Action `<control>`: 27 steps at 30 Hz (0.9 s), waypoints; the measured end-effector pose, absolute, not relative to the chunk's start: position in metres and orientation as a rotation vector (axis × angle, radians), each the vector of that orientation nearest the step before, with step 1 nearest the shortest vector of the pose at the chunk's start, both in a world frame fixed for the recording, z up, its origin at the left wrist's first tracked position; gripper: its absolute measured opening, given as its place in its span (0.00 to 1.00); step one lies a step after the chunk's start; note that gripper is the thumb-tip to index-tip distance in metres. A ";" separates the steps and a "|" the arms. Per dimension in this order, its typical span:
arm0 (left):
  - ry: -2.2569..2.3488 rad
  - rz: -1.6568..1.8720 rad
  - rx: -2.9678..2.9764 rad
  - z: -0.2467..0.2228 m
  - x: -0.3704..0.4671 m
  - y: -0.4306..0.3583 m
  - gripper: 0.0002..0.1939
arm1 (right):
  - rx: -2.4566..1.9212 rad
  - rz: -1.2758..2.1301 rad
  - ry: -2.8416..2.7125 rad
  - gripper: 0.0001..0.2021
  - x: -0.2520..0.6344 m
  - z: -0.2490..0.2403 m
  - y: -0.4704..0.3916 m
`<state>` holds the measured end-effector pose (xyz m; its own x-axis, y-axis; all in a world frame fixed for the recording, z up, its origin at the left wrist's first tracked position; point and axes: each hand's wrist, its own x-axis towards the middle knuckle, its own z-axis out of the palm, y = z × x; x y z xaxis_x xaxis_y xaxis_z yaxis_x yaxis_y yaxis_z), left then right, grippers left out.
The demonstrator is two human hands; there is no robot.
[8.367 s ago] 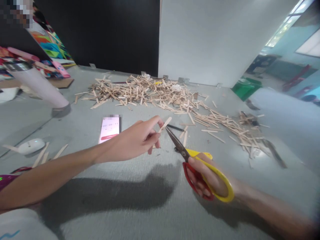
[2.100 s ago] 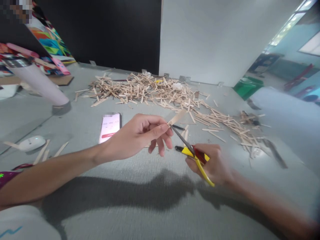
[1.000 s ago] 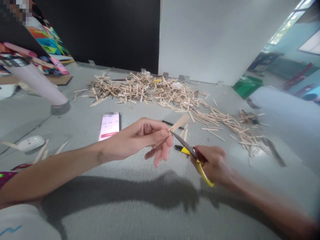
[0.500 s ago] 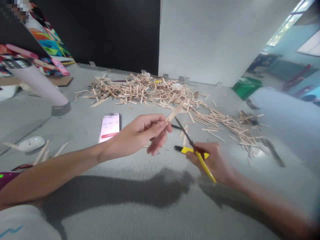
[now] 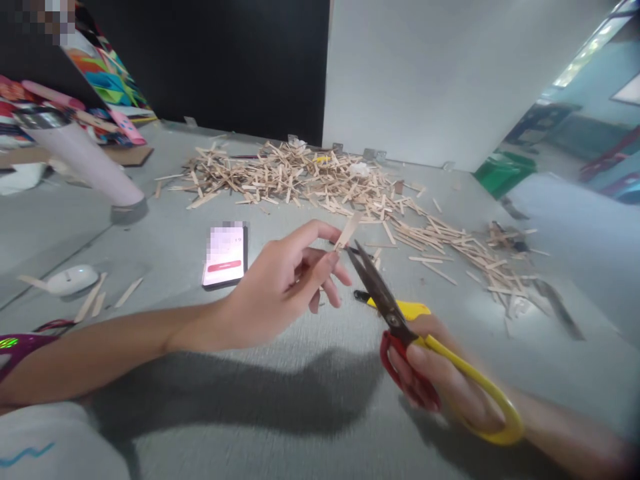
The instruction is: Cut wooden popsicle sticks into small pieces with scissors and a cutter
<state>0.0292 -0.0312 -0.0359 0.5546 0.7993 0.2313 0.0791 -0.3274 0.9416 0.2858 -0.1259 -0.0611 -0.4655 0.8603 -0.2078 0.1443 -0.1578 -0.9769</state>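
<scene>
While the head view looked down over the grey table (image 5: 300,427), the left hand (image 5: 280,287) sat at frame centre w/ its fingers (image 5: 320,235) pinched shut on a short wooden stick (image 5: 347,231), held above the table & tilted up toward the upper right. Thumb & index did the pinching; the other fingers curled loosely under.

The right hand (image 5: 440,380), lower right of frame, had its fingers through the loops of the scissors (image 5: 395,313), gripping them: one loop red, one yellow. The blades pointed up-left, tips just beside the stick's lower end, right at the left fingertips. Blades looked only slightly parted; couldn't tell if they touched the stick.

A black-and-yellow pen (image 5: 395,305) lay on the table just behind the blades, partly hidden by them.

Upper centre: a big heap of wooden sticks (image 5: 300,177) spread across the table, trailing off toward the right-middle of frame. A phone (image 5: 225,253) w/ a lit pink-white screen lay left of centre, near the left hand. Far left: a white mouse (image 5: 73,279) w/ a few loose sticks (image 5: 107,297) beside it. Upper left: a pale pink tumbler (image 5: 85,163), tilted in the frame. A green bin (image 5: 503,172) sat at upper right, off the table.
</scene>
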 end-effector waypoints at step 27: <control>0.779 0.925 2.034 -0.040 0.029 -0.034 0.08 | -1.251 1.577 -1.738 0.28 0.287 -0.072 -0.122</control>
